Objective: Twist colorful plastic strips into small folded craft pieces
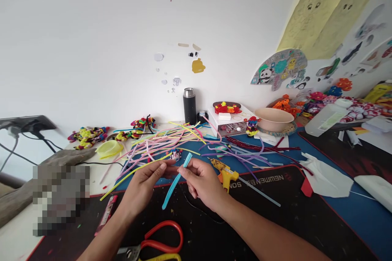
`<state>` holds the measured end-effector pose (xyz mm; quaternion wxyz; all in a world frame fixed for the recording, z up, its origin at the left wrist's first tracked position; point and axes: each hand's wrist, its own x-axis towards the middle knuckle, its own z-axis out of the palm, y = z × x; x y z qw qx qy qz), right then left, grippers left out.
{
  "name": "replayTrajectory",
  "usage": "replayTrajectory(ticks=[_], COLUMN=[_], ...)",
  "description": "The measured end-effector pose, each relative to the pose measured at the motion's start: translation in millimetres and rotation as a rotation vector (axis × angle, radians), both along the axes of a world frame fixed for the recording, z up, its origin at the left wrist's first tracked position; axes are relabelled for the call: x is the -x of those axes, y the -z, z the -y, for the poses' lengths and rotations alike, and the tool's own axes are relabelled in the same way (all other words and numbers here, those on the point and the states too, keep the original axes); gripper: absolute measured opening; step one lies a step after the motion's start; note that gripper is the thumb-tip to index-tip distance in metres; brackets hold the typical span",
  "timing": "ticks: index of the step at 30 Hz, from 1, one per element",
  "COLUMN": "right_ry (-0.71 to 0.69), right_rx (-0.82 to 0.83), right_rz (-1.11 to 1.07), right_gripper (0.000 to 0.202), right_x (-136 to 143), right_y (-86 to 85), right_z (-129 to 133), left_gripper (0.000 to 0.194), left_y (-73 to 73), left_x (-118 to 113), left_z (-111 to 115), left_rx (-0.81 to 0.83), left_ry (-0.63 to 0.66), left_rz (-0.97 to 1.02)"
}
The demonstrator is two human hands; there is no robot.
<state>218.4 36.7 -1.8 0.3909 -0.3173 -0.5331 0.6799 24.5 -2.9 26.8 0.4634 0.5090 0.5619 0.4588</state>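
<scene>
A short bundle of light-blue pipe cleaners (171, 192), seemingly folded side by side, slants over the black mat. My right hand (203, 179) pinches it near its upper end between thumb and fingers. Just to the left, my left hand (147, 181) has its fingers stretched out toward the bundle, the thumb lying along the index finger. Its fingertips pass close to the blue strands; whether they touch is hard to tell. Beyond the hands sits a small doll-like head (175, 154). Scissors with red and yellow handles (163, 223) lie below, nearest to me.
Loose pastel pipe cleaners (165, 142) spread across the back. A yellow glue gun (226, 173) lies right of my hands, a red packet (106, 214) to the left. Behind stand a black thermos (190, 107), a white box (218, 121) and a beige bowl (274, 120).
</scene>
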Motion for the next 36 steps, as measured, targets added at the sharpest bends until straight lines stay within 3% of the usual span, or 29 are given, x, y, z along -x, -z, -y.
replayTrajectory(ticks=[6, 11, 17, 26, 30, 36], right_ry=[-0.002, -0.003, 0.015, 0.018, 0.035, 0.091], right_rx=[-0.022, -0.018, -0.013, -0.013, -0.021, -0.005], right_rz=[0.002, -0.007, -0.006, -0.02, -0.002, 0.01], right_gripper=[0.051, 0.049, 0.048, 0.05, 0.053, 0.055], right_x=[0, -1, -2, -2, -3, -6], right_y=[4.9, 2.1, 0.4, -2.1, -2.4, -5.5], right_z=[-2, -3, -3, -4, -4, -7], left_gripper=[0.06, 0.062, 0.067, 0.053, 0.053, 0.062], left_y=[5.8, 1.8, -1.3, 3.5, 1.8, 14.4], left_x=[1, -1, -7, -4, -3, -1], left_z=[0, 1, 1, 1, 3, 5], left_rx=[0.0, -0.032, -0.033, -0.066, -0.015, 0.079], left_ry=[-0.022, -0.044, -0.036, -0.006, 0.079, 0.278], left_rz=[-0.007, -0.098, -0.067, -0.137, -0.109, -0.018])
